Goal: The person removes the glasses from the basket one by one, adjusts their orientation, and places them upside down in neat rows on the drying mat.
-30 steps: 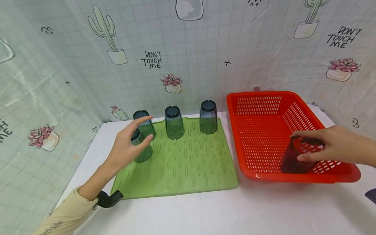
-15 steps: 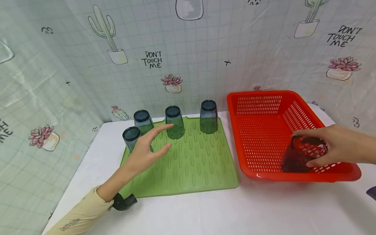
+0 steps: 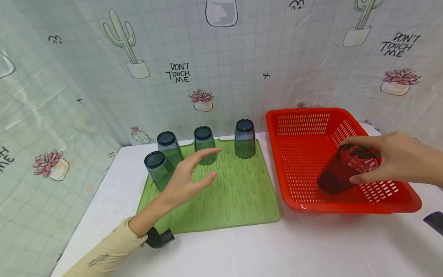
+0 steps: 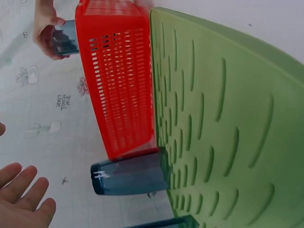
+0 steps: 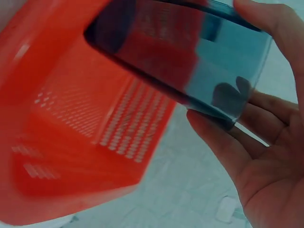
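My right hand (image 3: 394,157) grips a dark translucent drinking glass (image 3: 332,177) near its upper end, thumb on one side and fingers on the other. The glass leans inside the red plastic basket (image 3: 281,169), its lower end towards the left; the right wrist view shows the glass (image 5: 190,61) pinched at one end. My left hand (image 3: 187,179) hovers over the green ridged mat (image 3: 238,200), thumb and index finger spread, nothing between them. Several blue-green glasses stand upside down on the mat, among them a back right glass (image 3: 245,140) and a front left glass (image 3: 157,167).
Behind the table hangs a pale grid-patterned sheet (image 3: 238,57) printed with cacti. The mat and the basket lie side by side on a white tabletop (image 3: 242,250). A black strap piece (image 3: 159,238) sits at my left wrist.
My right hand has lifted the glass a little and tipped it, its lower end now further left in the basket. My left hand has moved to the right across the mat, uncovering the left glasses.
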Action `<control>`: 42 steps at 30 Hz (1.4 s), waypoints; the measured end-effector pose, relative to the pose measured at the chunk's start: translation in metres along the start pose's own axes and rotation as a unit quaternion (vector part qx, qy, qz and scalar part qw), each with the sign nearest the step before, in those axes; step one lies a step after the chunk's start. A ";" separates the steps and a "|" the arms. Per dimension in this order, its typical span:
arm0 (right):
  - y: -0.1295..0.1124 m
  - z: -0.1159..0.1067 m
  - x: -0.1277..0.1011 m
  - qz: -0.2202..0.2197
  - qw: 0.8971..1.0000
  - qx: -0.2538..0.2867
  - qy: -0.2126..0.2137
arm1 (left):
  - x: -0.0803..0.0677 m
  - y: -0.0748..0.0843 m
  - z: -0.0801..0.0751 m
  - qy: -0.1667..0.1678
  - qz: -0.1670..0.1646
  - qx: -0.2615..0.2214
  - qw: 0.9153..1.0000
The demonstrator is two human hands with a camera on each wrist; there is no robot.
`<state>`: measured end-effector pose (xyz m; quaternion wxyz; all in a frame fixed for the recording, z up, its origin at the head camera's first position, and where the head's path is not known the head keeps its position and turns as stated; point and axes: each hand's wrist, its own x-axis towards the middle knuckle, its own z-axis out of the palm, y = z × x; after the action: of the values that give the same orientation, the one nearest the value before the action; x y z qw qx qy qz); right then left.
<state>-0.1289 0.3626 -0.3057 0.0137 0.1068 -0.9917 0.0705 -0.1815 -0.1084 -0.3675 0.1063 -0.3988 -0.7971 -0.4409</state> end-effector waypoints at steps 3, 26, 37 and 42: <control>-0.009 -0.008 0.002 0.008 1.000 0.013 0.018 | 0.003 0.003 0.005 -0.005 0.000 -0.008 1.000; -0.064 -0.021 0.005 0.036 0.973 0.212 0.089 | 0.045 0.019 0.094 -0.063 0.003 -0.188 0.980; -0.081 -0.015 0.010 0.033 0.957 0.282 0.067 | 0.042 0.023 0.120 -0.026 -0.108 -0.440 0.891; -0.080 -0.010 0.013 -0.004 0.947 0.318 0.051 | 0.039 0.023 0.118 0.030 -0.097 -0.447 0.889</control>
<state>-0.1244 0.2835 -0.2846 0.0297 0.1063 -0.9154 0.3871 -0.1692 0.0125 -0.4021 -0.1024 -0.3115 -0.5464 -0.7706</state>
